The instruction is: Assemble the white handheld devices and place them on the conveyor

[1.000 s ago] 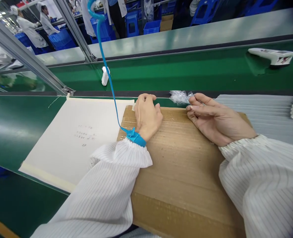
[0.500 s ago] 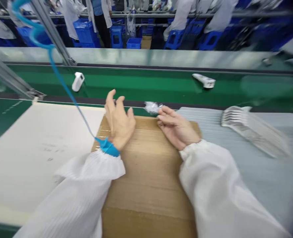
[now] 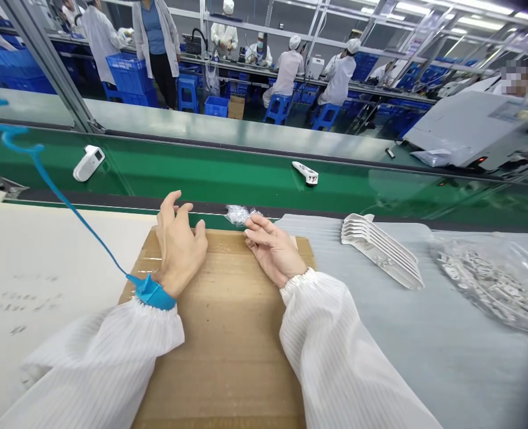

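My left hand (image 3: 181, 247) is over the far left part of a brown cardboard sheet (image 3: 219, 333), its fingers spread and slightly curled, nothing in them. A blue wrist strap (image 3: 154, 292) with a coiled blue cord (image 3: 67, 199) circles that wrist. Over the far right part of the cardboard is my right hand (image 3: 276, 250), palm turned inward and fingers loosely bent. Just beyond its fingertips lies a crumpled clear plastic piece (image 3: 238, 214); whether they touch it, I cannot tell. No held object shows in this hand.
Nested white plastic shells (image 3: 380, 250) lie on a grey sheet (image 3: 371, 339), left of a clear bag of small white parts (image 3: 491, 286). Two white handheld devices (image 3: 89, 163), (image 3: 306, 173) rest on the green belt (image 3: 201, 173). A metal post (image 3: 49, 65) rises at left. Co-workers sit and stand beyond.
My view has tilted up and swung right, bringing the bag of parts and a white machine into sight. Both hands keep nearly the same pose over the cardboard.
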`<action>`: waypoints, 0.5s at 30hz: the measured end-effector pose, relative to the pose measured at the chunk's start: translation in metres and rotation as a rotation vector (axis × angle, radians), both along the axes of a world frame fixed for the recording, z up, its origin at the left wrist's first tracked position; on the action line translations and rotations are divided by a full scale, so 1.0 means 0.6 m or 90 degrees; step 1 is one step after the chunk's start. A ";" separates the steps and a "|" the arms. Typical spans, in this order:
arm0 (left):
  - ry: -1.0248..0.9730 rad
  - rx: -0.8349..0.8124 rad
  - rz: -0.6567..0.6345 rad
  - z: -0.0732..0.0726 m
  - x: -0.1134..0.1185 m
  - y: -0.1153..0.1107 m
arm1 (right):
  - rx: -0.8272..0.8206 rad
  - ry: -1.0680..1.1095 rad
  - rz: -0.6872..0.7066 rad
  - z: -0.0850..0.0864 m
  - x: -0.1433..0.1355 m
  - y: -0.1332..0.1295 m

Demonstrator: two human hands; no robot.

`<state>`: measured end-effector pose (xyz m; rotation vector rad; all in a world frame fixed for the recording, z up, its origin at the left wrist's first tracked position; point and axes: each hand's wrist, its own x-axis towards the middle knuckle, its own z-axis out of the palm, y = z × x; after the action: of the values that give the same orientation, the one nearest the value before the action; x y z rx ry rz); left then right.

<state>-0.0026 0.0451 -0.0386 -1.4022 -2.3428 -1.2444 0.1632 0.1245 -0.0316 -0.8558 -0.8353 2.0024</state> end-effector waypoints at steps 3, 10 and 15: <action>-0.002 -0.005 -0.002 -0.003 0.000 0.001 | 0.005 0.001 0.004 -0.004 0.002 -0.004; -0.046 -0.008 0.012 -0.011 0.003 0.003 | 0.274 -0.198 0.065 0.008 0.021 0.026; -0.058 0.010 0.009 -0.013 0.008 0.002 | 0.452 -0.555 -0.142 0.025 0.042 0.195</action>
<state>0.0023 0.0464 -0.0462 -1.3489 -2.3916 -1.3462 0.1887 0.2414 -0.0165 -1.2992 -1.6982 0.9439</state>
